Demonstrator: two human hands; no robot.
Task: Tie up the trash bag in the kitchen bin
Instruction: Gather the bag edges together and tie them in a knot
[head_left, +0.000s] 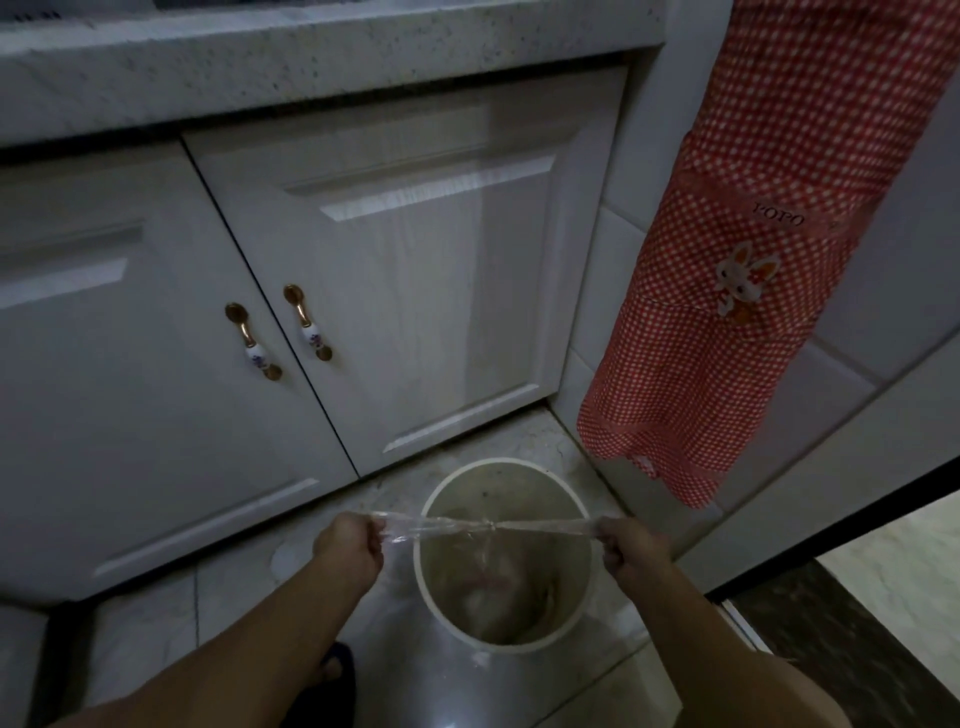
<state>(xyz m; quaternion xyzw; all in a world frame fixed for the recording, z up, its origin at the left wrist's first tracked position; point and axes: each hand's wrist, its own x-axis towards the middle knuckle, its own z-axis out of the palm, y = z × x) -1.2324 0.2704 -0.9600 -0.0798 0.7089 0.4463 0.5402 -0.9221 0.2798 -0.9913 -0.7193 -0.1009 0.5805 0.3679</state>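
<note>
A round cream kitchen bin (452, 486) stands on the tiled floor in front of the cabinets. Over its mouth a clear plastic trash bag (485, 564) hangs down inside, with pale rubbish showing through it. Two twisted ends of the bag stretch sideways from a knot (491, 526) above the bin. My left hand (349, 548) is closed on the left end, just left of the rim. My right hand (631, 551) is closed on the right end, at the bin's right rim. Both strands are pulled taut.
White cabinet doors (415, 270) with gold handles (307, 322) stand right behind the bin under a speckled counter (311, 57). A red checked apron (727, 291) hangs on the tiled wall to the right. My slippered foot (330, 675) is on the floor left of the bin.
</note>
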